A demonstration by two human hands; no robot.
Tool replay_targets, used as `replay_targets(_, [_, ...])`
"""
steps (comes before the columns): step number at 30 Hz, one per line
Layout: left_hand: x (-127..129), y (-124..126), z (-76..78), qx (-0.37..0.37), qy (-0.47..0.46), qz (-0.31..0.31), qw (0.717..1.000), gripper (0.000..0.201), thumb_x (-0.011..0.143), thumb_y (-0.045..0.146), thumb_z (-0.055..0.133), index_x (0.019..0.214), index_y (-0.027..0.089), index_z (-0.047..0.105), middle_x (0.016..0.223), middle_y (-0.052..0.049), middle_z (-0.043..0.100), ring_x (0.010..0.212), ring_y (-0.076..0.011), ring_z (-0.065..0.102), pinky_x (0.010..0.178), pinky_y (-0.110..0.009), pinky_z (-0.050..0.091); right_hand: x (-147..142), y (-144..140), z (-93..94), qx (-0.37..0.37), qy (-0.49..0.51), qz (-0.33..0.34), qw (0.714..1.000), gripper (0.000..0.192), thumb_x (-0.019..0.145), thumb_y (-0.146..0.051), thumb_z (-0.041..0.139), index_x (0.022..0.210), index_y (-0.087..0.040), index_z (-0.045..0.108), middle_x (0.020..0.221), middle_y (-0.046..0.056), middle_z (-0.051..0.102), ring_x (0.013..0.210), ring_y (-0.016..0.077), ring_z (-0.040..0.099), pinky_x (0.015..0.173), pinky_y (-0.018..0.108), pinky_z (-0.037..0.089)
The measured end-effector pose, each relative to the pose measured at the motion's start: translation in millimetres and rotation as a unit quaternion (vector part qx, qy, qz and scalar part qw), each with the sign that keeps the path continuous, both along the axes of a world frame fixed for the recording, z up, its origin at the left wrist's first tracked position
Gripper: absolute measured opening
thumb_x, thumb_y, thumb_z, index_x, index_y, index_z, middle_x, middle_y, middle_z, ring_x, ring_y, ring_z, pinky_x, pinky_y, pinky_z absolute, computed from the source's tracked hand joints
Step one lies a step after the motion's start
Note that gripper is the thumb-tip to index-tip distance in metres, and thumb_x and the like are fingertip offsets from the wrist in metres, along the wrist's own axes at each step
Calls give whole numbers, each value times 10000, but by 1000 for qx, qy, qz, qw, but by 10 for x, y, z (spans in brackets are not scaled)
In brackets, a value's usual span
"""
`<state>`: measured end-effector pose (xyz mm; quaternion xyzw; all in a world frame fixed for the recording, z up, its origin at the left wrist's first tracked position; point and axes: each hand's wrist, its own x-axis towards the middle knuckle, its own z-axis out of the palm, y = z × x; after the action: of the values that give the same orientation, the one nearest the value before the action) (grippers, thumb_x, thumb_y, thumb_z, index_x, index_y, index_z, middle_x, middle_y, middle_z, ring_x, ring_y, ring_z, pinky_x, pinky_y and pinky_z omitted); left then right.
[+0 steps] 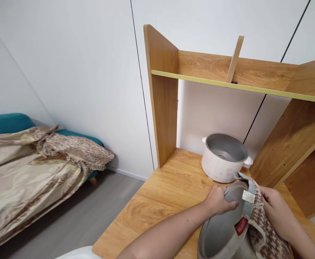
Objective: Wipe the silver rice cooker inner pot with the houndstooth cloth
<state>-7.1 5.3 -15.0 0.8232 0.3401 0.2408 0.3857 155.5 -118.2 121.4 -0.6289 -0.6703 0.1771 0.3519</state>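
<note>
Bedding at far left: a patterned brown-and-beige blanket (38, 169) lies rumpled over a teal bed (6, 123), beside grey flooring and plain white wall panels. Centre and right, a wooden desk (160, 201) carries a hutch with an upright side panel (161, 97) and an upper shelf (227, 72) with a slanted divider. On the desktop, toward the back wall, stands a white rice cooker body (222, 163), lid off, its grey interior showing. Nearer the camera, at the desk's front edge, the left hand (220, 201) is curled over the rim of a grey metal inner pot (222, 230), which is tipped so that its opening faces left and upward, fingers lying inside the wall. The right hand (277, 212) is closed on a brown-and-white patterned cloth (262, 223), pressing it against the pot's outer wall and rim; a white tag and a red label hang from the cloth's edge. Handling, as a judgement: the pot looks thin-walled, rigid and fairly light, with a smooth surface that may slip if wet, so the rolled rim offers the surest hold; the cloth is soft and limp and gathers wherever it is pinched.
</note>
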Motion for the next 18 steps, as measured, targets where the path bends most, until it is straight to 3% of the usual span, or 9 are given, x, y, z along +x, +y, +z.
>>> replay_targets(4, [-4, -22, -3, 16, 11, 3, 1000, 732, 826, 557, 807, 1479, 293, 611, 1345, -71, 809, 1233, -350, 759, 1041, -436, 599, 8, 40, -10, -4, 15, 5, 1000, 530, 998, -616, 545, 697, -214, 715, 765, 56, 781, 765, 293, 694, 742, 365, 603])
replay_targets(10, [-4, -50, 68, 48, 56, 22, 997, 579, 903, 573, 737, 1368, 244, 631, 1355, -133, 789, 1257, -382, 749, 1051, -482, 598, -26, 45, 29, -12, 17, 15, 1000, 539, 983, -627, 563, 665, -215, 703, 741, 48, 766, 769, 295, 695, 723, 357, 594])
replay_targets(14, [23, 8, -13, 57, 35, 32, 997, 543, 915, 629, 753, 1283, 232, 705, 1299, -126, 816, 1214, -373, 769, 1040, -470, 606, -55, 44, 4, -11, 12, 13, 1000, 549, 978, -634, 563, 649, -210, 673, 752, 43, 763, 725, 268, 668, 684, 335, 571])
replay_targets(18, [20, 40, -65, 43, 8, 13, 999, 559, 924, 622, 761, 1320, 231, 714, 1279, -111, 830, 1184, -349, 782, 1030, -454, 614, -53, 48, -44, -9, 10, 8, 1000, 558, 990, -644, 539, 659, -212, 658, 761, 42, 761, 739, 266, 667, 702, 334, 566])
